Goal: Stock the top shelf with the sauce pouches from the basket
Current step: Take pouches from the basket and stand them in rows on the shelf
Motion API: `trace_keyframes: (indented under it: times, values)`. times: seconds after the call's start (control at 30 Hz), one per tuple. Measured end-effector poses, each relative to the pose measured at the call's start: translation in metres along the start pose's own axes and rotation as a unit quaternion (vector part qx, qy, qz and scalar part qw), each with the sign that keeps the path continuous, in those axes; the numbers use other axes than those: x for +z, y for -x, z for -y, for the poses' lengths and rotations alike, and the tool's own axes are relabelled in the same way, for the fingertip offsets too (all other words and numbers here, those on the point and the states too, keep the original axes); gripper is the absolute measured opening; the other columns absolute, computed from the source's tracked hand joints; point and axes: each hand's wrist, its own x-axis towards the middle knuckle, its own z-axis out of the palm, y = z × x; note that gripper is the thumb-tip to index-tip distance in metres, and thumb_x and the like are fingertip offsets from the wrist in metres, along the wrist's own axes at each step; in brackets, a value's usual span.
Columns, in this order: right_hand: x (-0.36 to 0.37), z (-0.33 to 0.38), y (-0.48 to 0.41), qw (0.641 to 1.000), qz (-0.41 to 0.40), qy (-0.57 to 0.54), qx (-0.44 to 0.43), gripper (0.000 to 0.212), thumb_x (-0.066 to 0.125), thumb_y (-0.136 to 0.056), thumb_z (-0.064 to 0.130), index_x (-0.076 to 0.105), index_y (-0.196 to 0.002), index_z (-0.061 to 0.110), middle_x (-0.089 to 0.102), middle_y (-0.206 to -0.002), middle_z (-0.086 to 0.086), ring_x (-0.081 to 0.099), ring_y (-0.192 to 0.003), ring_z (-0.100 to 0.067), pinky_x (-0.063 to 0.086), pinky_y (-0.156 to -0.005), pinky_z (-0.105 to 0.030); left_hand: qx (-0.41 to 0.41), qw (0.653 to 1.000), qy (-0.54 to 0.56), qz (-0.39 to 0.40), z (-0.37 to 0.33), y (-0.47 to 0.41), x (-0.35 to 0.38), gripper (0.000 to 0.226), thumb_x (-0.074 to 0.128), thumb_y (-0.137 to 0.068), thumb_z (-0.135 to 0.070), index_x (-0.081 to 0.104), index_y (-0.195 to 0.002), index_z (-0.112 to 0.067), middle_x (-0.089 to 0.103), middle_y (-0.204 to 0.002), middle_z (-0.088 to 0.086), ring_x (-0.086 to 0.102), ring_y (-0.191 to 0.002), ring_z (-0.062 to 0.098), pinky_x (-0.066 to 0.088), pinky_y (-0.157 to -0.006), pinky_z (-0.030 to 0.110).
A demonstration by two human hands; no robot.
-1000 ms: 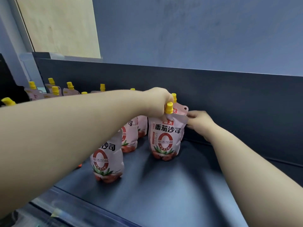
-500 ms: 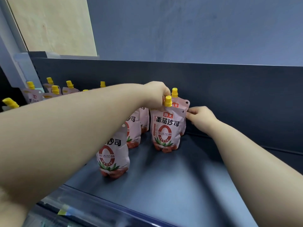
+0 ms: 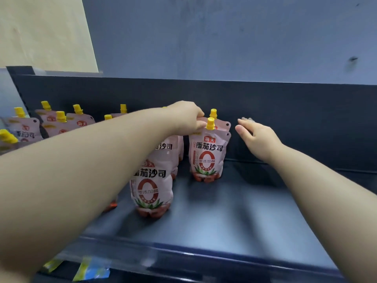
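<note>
Pink sauce pouches with yellow caps stand on the dark top shelf point(image 3: 234, 217). My left hand point(image 3: 186, 117) reaches across and grips the top edge of the rightmost front pouch point(image 3: 207, 158), just left of its cap. A second pouch point(image 3: 221, 122) stands right behind it. My right hand point(image 3: 256, 137) hovers open to the right of these two, fingers spread, touching nothing. Another pouch point(image 3: 152, 186) stands nearer, partly hidden by my left forearm. The basket is out of view.
Several more pouches point(image 3: 59, 123) fill the left part of the shelf. A dark back panel point(image 3: 295, 119) rises behind the shelf. A clear front rail point(image 3: 183, 260) with yellow and blue tags runs along the near edge. The shelf right of the pouches is bare.
My right hand has let go of the pouch's right edge and drawn away to the right, opening. My left hand stays on the pouch top. The camera has tilted closer.
</note>
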Motion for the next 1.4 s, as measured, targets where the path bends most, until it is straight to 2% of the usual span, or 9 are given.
trace_keyframes:
  times: [0.07, 0.2, 0.47, 0.63, 0.77, 0.9, 1.07, 1.2, 1.4]
  values:
    - [-0.006, 0.011, 0.008, 1.000, -0.015, 0.005, -0.016, 0.048, 0.037, -0.099, 0.038, 0.037, -0.143, 0.020, 0.029, -0.154, 0.005, 0.013, -0.145, -0.008, 0.013, -0.116, -0.028, 0.006, 1.000, -0.024, -0.010, 0.002, 0.007, -0.007, 0.053, 0.040, -0.098, -0.042, 0.034, -0.144, -0.018, 0.041, -0.147, 0.003, 0.038, -0.135, 0.025, 0.036, -0.104, 0.036]
    - [-0.015, 0.034, 0.027, 0.999, -0.028, 0.018, -0.031, 0.051, 0.033, -0.099, 0.041, 0.030, -0.146, 0.021, 0.022, -0.156, 0.008, 0.008, -0.145, -0.005, 0.009, -0.115, -0.026, 0.028, 0.999, -0.027, -0.034, 0.013, 0.023, -0.017, 0.057, 0.034, -0.098, -0.047, 0.021, -0.149, -0.024, 0.031, -0.153, 0.003, 0.029, -0.140, 0.026, 0.036, -0.108, 0.042]
    - [-0.026, 0.074, 0.068, 0.999, -0.047, -0.005, -0.017, 0.053, 0.032, -0.100, 0.040, 0.024, -0.148, 0.021, 0.017, -0.157, 0.008, 0.005, -0.144, -0.002, 0.005, -0.114, -0.022, 0.036, 0.998, 0.003, -0.043, 0.041, 0.070, -0.019, 0.060, 0.028, -0.097, -0.052, 0.014, -0.150, -0.028, 0.016, -0.158, 0.003, 0.020, -0.144, 0.026, 0.029, -0.112, 0.045]
    - [-0.021, 0.101, 0.090, 0.999, -0.022, 0.007, -0.046, 0.056, 0.032, -0.098, 0.043, 0.021, -0.149, 0.020, 0.014, -0.158, 0.007, 0.003, -0.145, -0.004, 0.005, -0.115, -0.024, 0.014, 0.998, 0.019, -0.052, 0.047, 0.114, -0.025, 0.059, 0.026, -0.097, -0.053, 0.012, -0.150, -0.030, 0.012, -0.159, 0.002, 0.013, -0.146, 0.028, 0.018, -0.117, 0.045]
    - [-0.015, 0.118, 0.109, 0.997, 0.008, 0.028, -0.073, 0.057, 0.030, -0.098, 0.045, 0.019, -0.149, 0.022, 0.012, -0.158, 0.008, 0.001, -0.145, -0.004, 0.005, -0.115, -0.026, 0.034, 0.996, 0.005, -0.081, 0.047, 0.149, -0.028, 0.057, 0.025, -0.100, -0.045, 0.011, -0.151, -0.022, 0.011, -0.159, -0.002, 0.005, -0.147, 0.012, 0.008, -0.117, 0.034]
    - [-0.012, 0.131, 0.134, 0.992, 0.035, 0.055, -0.108, 0.055, 0.030, -0.099, 0.043, 0.018, -0.149, 0.025, 0.009, -0.158, 0.009, 0.000, -0.145, -0.004, 0.005, -0.112, -0.022, 0.025, 0.995, -0.008, -0.092, 0.050, 0.185, -0.023, 0.060, 0.025, -0.100, -0.046, 0.009, -0.151, -0.020, 0.009, -0.159, -0.004, 0.003, -0.147, 0.011, 0.008, -0.117, 0.035]
    - [0.007, 0.138, 0.170, 0.989, 0.055, 0.045, -0.132, 0.057, 0.032, -0.098, 0.043, 0.017, -0.150, 0.022, 0.007, -0.158, 0.009, -0.002, -0.145, -0.006, 0.003, -0.115, -0.025, 0.007, 0.994, -0.057, -0.090, 0.054, 0.234, 0.001, 0.062, 0.025, -0.099, -0.045, 0.003, -0.151, -0.018, 0.003, -0.160, -0.001, 0.000, -0.147, 0.014, 0.005, -0.120, 0.036]
    - [0.035, 0.141, 0.198, 0.984, 0.095, 0.036, -0.149, 0.060, 0.031, -0.097, 0.047, 0.015, -0.150, 0.024, 0.004, -0.159, 0.008, -0.005, -0.145, -0.006, 0.002, -0.118, -0.030, -0.016, 0.993, -0.096, -0.066, 0.069, 0.279, 0.026, 0.065, 0.026, -0.098, -0.047, -0.001, -0.151, -0.021, 0.002, -0.160, -0.001, 0.000, -0.147, 0.014, 0.005, -0.120, 0.037]
    - [0.069, 0.162, 0.223, 0.974, 0.134, 0.012, -0.183, 0.059, 0.032, -0.097, 0.046, 0.015, -0.150, 0.025, 0.001, -0.159, 0.009, -0.008, -0.145, -0.005, -0.002, -0.116, -0.026, -0.078, 0.989, -0.126, -0.022, 0.105, 0.332, 0.049, 0.066, 0.023, -0.098, -0.050, -0.007, -0.150, -0.023, -0.001, -0.160, -0.002, -0.002, -0.147, 0.015, 0.004, -0.120, 0.038]
